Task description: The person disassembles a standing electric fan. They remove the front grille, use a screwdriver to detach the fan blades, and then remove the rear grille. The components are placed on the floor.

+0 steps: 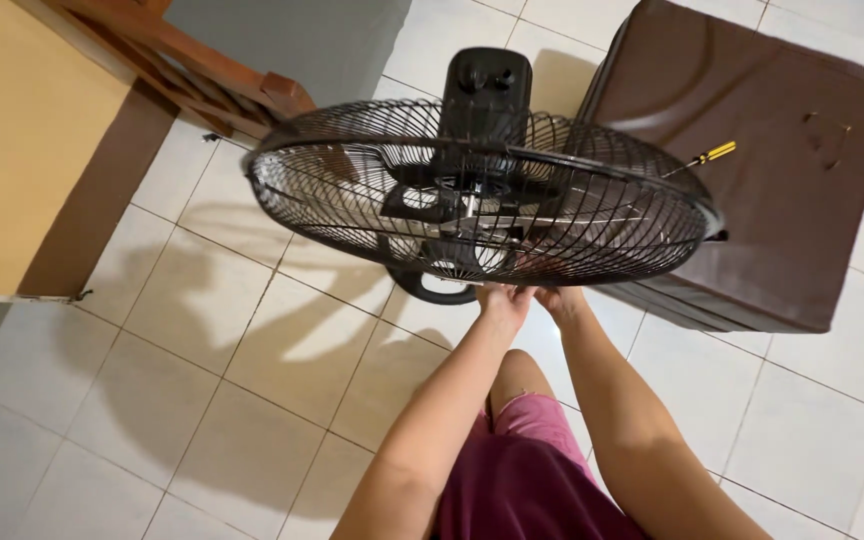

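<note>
A black floor fan (472,190) with a round wire cage fills the middle of the head view, its motor housing at the top. My left hand (502,297) and my right hand (558,298) both reach up under the cage's lower front rim, side by side, touching the wire grille. Their fingers are largely hidden behind the wires. A screwdriver (704,155) with a yellow handle lies on the brown plastic stool (792,220) just right of the fan.
White floor tiles (202,350) lie all around. A yellow wall with a brown skirting (92,200) is at the left, with a wooden frame (202,70) above it. My knee in maroon shorts (527,450) is at the bottom.
</note>
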